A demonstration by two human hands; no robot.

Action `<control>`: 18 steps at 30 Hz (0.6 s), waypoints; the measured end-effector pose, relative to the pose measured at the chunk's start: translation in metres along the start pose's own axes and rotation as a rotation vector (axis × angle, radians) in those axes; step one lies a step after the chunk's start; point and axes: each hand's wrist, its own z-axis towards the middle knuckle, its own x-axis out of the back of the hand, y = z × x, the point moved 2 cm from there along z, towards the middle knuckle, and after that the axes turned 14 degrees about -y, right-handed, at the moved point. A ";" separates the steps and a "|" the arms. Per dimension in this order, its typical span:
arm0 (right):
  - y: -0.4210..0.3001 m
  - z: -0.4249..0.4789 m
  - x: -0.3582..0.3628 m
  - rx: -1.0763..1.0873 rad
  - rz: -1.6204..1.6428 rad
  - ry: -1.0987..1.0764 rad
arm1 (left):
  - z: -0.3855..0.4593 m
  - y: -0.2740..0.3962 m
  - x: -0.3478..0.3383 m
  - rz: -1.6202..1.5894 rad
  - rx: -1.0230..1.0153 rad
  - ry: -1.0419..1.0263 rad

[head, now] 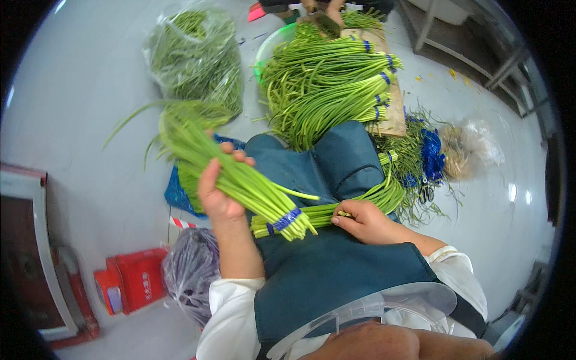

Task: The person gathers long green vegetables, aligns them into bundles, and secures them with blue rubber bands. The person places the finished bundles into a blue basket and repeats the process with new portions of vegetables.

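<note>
My left hand (225,184) holds up a bunch of long green stalks (252,189), bound near its cut ends with blue tape (287,219); its far leafy end is blurred. Across my apron-covered lap lies another taped bunch (321,216), curving up at the right. Closed fingers of my right hand (364,220) rest by this bunch and pinch a few short stalk ends (344,214). Beyond my knees, several blue-taped bunches (333,90) are heaped over a wooden board (398,108) and a green-rimmed basin (261,49).
Opposite, a person's hands (334,13) hold a cleaver (327,24) over chopped greens. A clear bag of greens (193,63) stands ahead-left. Scissors (425,193), trimmings (405,148) and blue scraps (432,148) lie right. A red box (137,279) and plastic-wrapped bundle (191,270) are at left.
</note>
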 end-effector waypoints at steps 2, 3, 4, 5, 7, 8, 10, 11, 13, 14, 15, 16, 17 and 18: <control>0.004 -0.003 0.000 -0.020 0.074 0.070 | 0.017 0.015 -0.006 0.049 -0.045 0.047; 0.006 -0.004 0.000 -0.040 0.116 0.112 | 0.027 0.018 -0.007 0.093 -0.053 0.056; 0.008 -0.005 0.000 -0.057 0.155 0.152 | 0.043 0.017 -0.011 0.116 -0.046 0.069; 0.007 -0.007 0.002 -0.039 0.145 0.192 | 0.062 0.014 -0.016 0.134 -0.048 0.086; 0.007 -0.011 0.004 -0.011 0.124 0.272 | 0.111 -0.005 -0.034 0.138 -0.051 0.182; 0.007 -0.011 0.004 0.017 0.083 0.288 | 0.136 -0.018 -0.050 0.155 0.009 0.205; 0.005 -0.012 0.003 0.075 -0.006 0.301 | 0.183 -0.053 -0.055 0.103 0.130 0.133; 0.003 -0.014 0.003 0.082 -0.015 0.304 | 0.187 -0.083 -0.074 0.074 0.285 0.055; -0.003 -0.016 0.007 0.106 -0.041 0.299 | 0.169 -0.137 -0.049 0.054 0.709 -0.015; -0.004 -0.019 0.009 0.102 -0.038 0.316 | 0.147 -0.161 -0.037 0.154 0.794 -0.027; 0.000 -0.023 0.013 0.095 -0.062 0.359 | 0.123 -0.171 -0.030 0.207 0.909 -0.192; 0.006 -0.027 0.015 0.087 -0.080 0.402 | 0.097 -0.168 -0.041 0.315 0.989 -0.280; 0.011 -0.031 0.016 0.088 -0.097 0.444 | 0.079 -0.163 -0.033 0.537 1.010 -0.466; 0.018 -0.033 0.020 0.103 -0.084 0.472 | 0.061 -0.160 -0.024 0.783 1.001 -0.661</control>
